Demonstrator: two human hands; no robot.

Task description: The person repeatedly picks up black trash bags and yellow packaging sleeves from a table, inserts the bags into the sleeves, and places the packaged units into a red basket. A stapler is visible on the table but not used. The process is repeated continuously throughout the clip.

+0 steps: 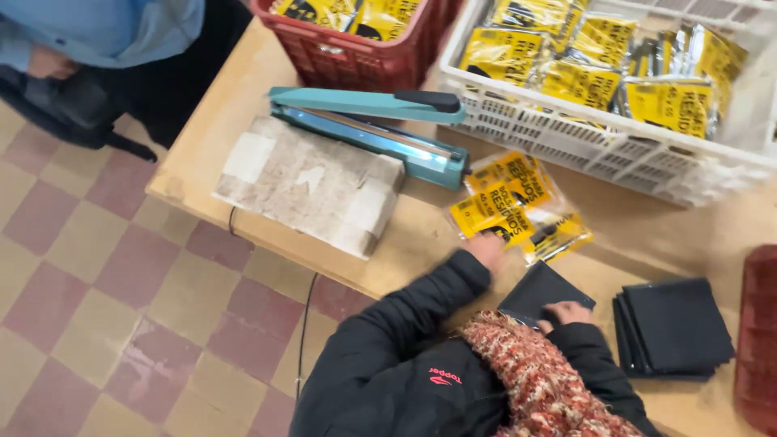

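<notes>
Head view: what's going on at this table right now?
A person in a black jacket works at a wooden table. Their left hand reaches to a few yellow packets lying loose beside a teal heat sealer, whose arm is raised. Their right hand rests on a black folded bag, with a stack of black bags beside it. A white crate and a red crate at the back hold more yellow packets. Another person's blue sleeve shows at the top left.

Both hands [488, 247] [566, 313] forward, palms down
</notes>
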